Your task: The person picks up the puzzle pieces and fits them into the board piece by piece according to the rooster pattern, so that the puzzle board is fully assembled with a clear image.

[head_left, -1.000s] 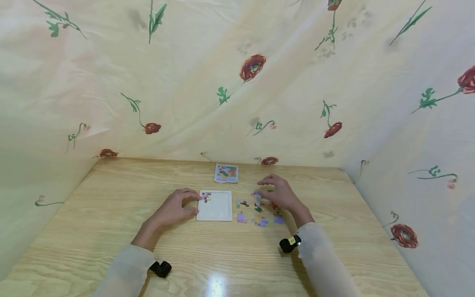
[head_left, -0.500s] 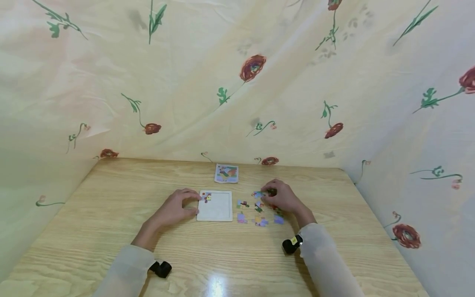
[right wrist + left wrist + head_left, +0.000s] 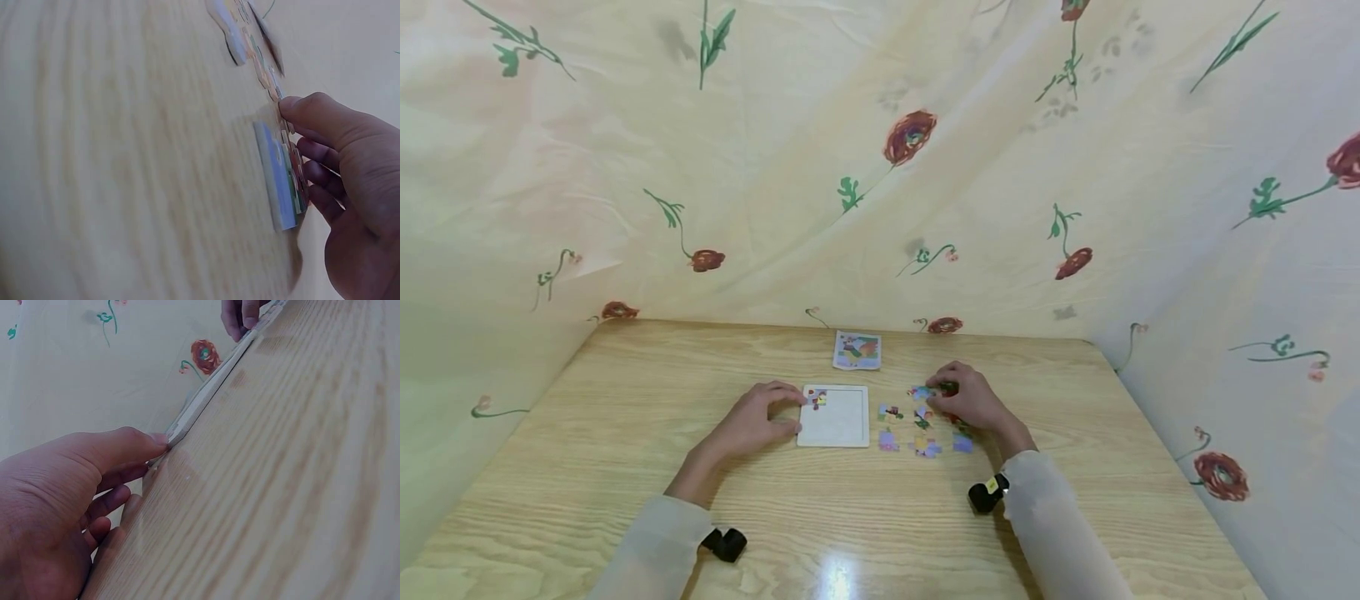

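Note:
A white square puzzle tray lies on the table, with a small joined patch of puzzle in its upper left corner. My left hand rests at the tray's left edge, thumb and forefinger spread along it. In the left wrist view the thumb touches the tray's edge. My right hand pinches a blue-and-orange puzzle piece low over the table, between thumb and forefinger. Some pieces lie partly hidden under that hand. The right wrist view has its thumb against a piece in the row.
Several loose pieces lie right of the tray, among them purple pieces and a yellow-and-purple one. A printed picture card lies behind the tray. Flowered cloth hangs around the wooden table.
My right hand has shifted slightly right and its raised forefinger has come down to the thumb at the piece. The left hand and the tray have stayed in place.

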The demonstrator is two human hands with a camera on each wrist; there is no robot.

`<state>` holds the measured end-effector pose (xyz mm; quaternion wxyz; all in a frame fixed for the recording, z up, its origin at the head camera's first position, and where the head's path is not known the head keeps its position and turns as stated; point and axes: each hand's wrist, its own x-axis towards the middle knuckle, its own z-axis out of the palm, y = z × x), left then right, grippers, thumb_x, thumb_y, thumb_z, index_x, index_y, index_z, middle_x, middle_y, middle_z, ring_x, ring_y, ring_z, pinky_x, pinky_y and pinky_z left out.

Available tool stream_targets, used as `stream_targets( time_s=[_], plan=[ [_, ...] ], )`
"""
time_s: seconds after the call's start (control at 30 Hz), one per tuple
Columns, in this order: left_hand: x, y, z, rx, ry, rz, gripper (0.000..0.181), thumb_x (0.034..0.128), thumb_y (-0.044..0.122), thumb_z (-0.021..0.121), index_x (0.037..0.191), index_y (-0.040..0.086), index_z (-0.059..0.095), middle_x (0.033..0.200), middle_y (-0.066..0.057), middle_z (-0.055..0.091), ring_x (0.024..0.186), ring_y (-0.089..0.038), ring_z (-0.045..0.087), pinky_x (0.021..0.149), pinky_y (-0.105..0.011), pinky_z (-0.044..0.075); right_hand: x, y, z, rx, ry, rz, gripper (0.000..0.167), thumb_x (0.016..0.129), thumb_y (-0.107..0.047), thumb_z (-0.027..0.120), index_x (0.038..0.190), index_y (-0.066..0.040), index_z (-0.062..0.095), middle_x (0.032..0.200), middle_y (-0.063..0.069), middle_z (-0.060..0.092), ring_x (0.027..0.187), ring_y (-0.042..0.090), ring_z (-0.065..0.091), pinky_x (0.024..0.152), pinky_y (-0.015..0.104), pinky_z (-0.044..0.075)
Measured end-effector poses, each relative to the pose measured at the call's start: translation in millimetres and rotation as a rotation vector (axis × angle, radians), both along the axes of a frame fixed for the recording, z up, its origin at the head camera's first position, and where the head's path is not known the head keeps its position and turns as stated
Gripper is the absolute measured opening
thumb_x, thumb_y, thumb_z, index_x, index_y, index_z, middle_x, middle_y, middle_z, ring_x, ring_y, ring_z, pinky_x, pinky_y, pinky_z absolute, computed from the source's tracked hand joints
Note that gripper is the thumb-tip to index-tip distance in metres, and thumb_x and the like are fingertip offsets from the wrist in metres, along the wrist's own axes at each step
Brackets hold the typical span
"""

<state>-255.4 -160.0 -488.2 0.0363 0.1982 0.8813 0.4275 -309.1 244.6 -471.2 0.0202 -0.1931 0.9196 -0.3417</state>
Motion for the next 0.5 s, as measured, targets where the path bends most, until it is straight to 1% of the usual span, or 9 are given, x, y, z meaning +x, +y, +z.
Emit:
stream_targets(
  time_s=[0.17, 0.4, 0.5],
  plan=[
    [-0.3, -0.5, -0.5, -0.005, -0.002, 0.001, 0.034, 0.0919, 0.023, 0.078, 0.125, 0.021, 0.072, 0.144, -0.006, 0.06, 0.142, -0.038, 0.044, 0.117, -0.064, 0.035, 0.8, 0.5, 0.2, 0.005, 0.029, -0.009, 0.021, 0.091, -0.018, 0.079, 0.111, -0.01, 0.078, 0.118, 0.009, 0.066, 0.11, 0.028, 0.061, 0.094, 0.046, 0.054],
    [-0.6, -0.5, 0.3, -0.017, 0.004, 0.007, 0.034, 0.0915, 0.024, 0.078, 0.125, 0.023, 0.072, 0.143, -0.005, 0.06, 0.141, -0.037, 0.045, 0.116, -0.064, 0.036, 4.2, -2.9, 4.1, -0.018, 0.031, -0.035, 0.024, 0.093, -0.021, 0.078, 0.115, -0.011, 0.077, 0.118, 0.007, 0.067, 0.11, 0.029, 0.064, 0.093, 0.048, 0.056],
    [0.0, -0.6, -0.4, -0.013, -0.005, 0.009, 0.034, 0.0917, 0.025, 0.078, 0.125, 0.022, 0.072, 0.144, -0.005, 0.06, 0.141, -0.037, 0.045, 0.116, -0.064, 0.036, 4.9, -6.9, 5.8, -0.027, 0.076, -0.033, 0.025, 0.093, -0.022, 0.078, 0.115, -0.01, 0.076, 0.118, 0.009, 0.067, 0.112, 0.032, 0.064, 0.093, 0.051, 0.057]
  ],
)
